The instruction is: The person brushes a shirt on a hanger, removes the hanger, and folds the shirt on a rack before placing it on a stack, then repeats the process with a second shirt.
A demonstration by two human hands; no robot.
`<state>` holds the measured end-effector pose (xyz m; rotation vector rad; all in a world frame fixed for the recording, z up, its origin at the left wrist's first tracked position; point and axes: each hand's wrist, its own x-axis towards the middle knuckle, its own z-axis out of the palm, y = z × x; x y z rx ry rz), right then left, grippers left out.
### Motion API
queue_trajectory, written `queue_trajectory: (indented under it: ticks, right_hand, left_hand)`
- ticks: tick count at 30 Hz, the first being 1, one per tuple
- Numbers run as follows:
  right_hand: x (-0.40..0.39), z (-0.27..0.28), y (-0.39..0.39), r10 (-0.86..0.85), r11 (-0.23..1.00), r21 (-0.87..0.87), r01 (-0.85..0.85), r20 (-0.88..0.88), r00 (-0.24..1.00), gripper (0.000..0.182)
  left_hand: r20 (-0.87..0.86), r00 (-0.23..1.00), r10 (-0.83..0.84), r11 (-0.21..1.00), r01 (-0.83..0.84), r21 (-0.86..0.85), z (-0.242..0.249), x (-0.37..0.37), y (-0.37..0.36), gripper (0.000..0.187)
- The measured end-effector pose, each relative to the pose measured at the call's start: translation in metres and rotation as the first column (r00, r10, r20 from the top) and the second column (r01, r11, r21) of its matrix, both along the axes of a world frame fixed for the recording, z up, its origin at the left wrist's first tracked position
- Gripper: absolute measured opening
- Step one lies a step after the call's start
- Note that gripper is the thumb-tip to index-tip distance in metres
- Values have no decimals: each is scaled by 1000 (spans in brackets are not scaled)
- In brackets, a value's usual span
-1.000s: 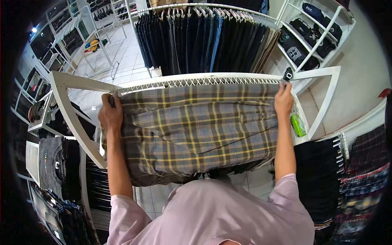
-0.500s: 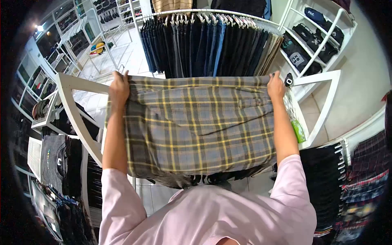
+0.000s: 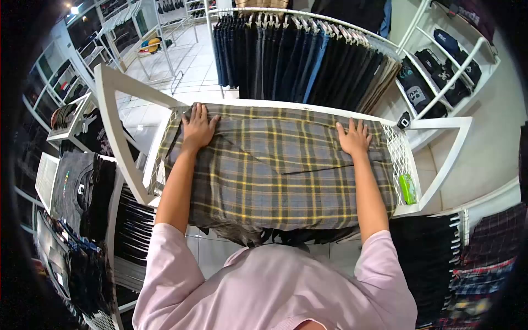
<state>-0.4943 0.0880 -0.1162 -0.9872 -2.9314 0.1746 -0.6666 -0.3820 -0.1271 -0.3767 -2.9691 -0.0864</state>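
Observation:
A grey, black and yellow plaid shirt [image 3: 275,187] lies spread over a white mesh-topped rack [image 3: 397,146], its near edge hanging toward me. My left hand [image 3: 198,129] rests flat on the shirt's far left part with its fingers apart. On the far right part, my right hand [image 3: 353,137] presses down, palm on the cloth and fingers spread. Creases run across the middle of the fabric between the two hands. Dark fringed cloth [image 3: 242,232] shows below the near edge.
A bright green packet [image 3: 407,188] lies on the mesh at the right. Behind the rack hang dark trousers and jeans [image 3: 275,55] on a rail. Folded dark shirts [image 3: 77,187] are at left, black bags [image 3: 415,88] on shelves at upper right, hanging plaid garments [image 3: 489,269] at lower right.
Both hands have let go of the shirt's far edge and now lie open on it, closer together. The shirt has come down onto the rack. The view has shifted slightly.

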Motion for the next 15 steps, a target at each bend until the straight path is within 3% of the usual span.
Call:
queue_trajectory:
  ticks: [3,6,8,10,13,15]
  right_hand:
    - [11,12,-11,20,1000,19,-18,-71,997,80]
    - [66,35,-44,227,969,-4,-248,-395,890,71]
    - [120,49,-83,229,925,-145,-352,-525,819,56]
    - [167,39,-114,245,920,-95,-381,-619,746,34]
    - [219,-2,-146,131,965,-96,-244,-629,766,29]
    - [224,-21,-156,208,976,79,-204,-618,758,29]
  left_hand:
    - [-10,998,-57,993,58,99,13,20,-7,75]
    - [-80,986,-148,962,162,218,44,97,-27,67]
    - [-103,984,-147,929,173,327,60,162,-40,57]
    - [-89,991,-101,932,126,340,50,210,-54,51]
    - [-99,995,-3,954,32,298,28,247,-64,46]
    - [-142,990,3,963,36,265,21,255,-65,46]
